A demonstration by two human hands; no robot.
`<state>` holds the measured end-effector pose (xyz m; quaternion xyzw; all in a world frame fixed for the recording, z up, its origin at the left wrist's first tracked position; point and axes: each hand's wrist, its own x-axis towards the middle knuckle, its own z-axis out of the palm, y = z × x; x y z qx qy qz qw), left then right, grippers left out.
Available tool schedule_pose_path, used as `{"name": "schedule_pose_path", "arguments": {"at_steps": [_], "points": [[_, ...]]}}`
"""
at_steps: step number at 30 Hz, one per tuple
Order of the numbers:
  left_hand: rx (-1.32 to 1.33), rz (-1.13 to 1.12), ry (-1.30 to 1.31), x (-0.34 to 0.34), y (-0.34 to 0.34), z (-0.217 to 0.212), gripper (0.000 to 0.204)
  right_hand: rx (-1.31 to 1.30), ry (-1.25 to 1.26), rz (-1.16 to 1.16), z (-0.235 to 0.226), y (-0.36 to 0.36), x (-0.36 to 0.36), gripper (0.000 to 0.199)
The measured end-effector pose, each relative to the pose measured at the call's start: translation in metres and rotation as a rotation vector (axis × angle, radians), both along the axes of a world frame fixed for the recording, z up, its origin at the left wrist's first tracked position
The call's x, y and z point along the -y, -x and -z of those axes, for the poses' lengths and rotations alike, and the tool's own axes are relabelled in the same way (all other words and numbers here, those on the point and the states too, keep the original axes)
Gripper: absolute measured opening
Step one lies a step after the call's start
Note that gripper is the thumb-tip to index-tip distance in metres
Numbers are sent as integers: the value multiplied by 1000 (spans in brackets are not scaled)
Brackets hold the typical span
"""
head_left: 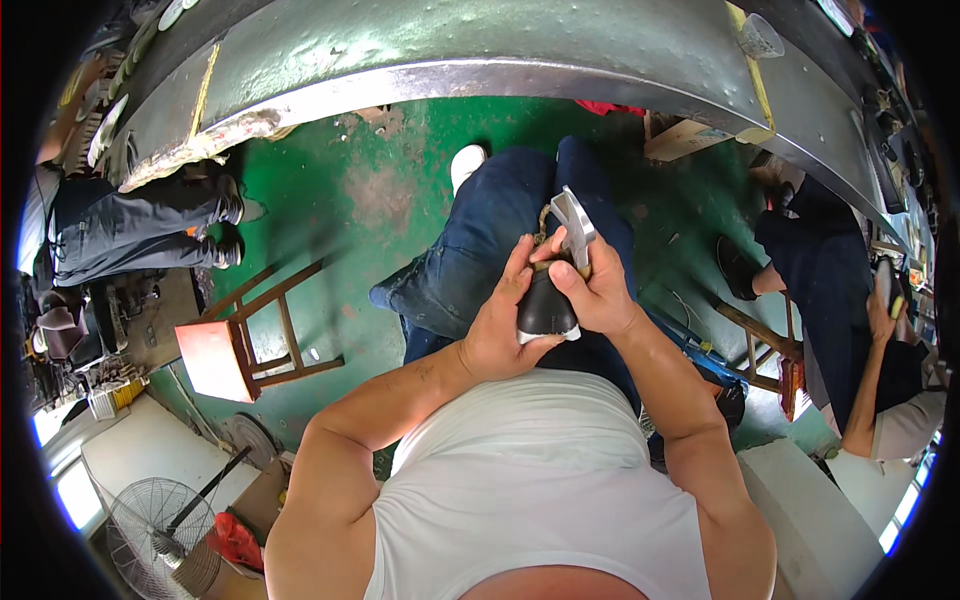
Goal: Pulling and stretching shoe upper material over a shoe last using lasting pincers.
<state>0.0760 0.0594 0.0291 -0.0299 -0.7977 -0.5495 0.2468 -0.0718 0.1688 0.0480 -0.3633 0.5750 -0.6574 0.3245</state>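
Black shoe (545, 305): held over lap, above green floor (370, 180). Left hand (497, 325) fingers clasp shoe's side. Right hand (598, 290) fingers clenched on metal tool (574, 222) against shoe top. Red wooden stool (235, 345) left of the person.

Open room is left over the green floor (380, 190) between the wooden stool (235, 345) and the crossed legs (500, 240), while the way ahead is closed by the curved metal surface (480, 55).
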Motion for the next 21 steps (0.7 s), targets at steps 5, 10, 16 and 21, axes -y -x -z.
{"name": "schedule_pose_path", "arguments": {"at_steps": [5, 10, 16, 21], "points": [[35, -49, 10, 8, 7, -3, 78, -216, -144, -13, -16, 15, 8, 24], [60, 38, 47, 11, 12, -5, 85, -438, -327, -285, -63, 39, -8, 62], [301, 83, 180, 15, 8, -10, 81, -585, -505, -398, -79, 30, -12, 77], [539, 90, 151, 19, 13, -1, 81, -671, -320, -212, -54, 28, -19, 72]]}}
